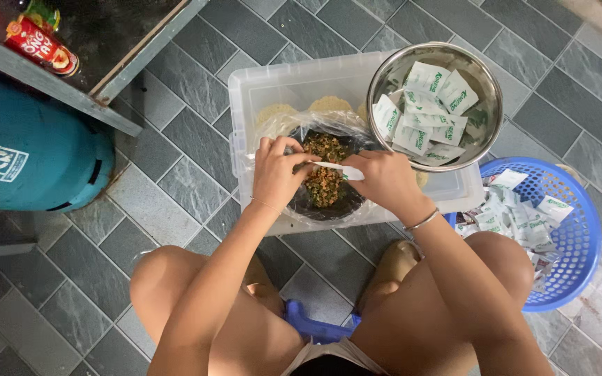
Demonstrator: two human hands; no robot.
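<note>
Tearing a sachet over the bowl

My left hand (277,172) and right hand (382,177) pinch a white sachet (334,168) above the dark bowl (325,202) of crumbly mix.

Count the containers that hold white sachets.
2. The steel bowl sits on the clear plastic bin, beyond the right hand. The blue basket stands on the floor beside the right knee.
</note>
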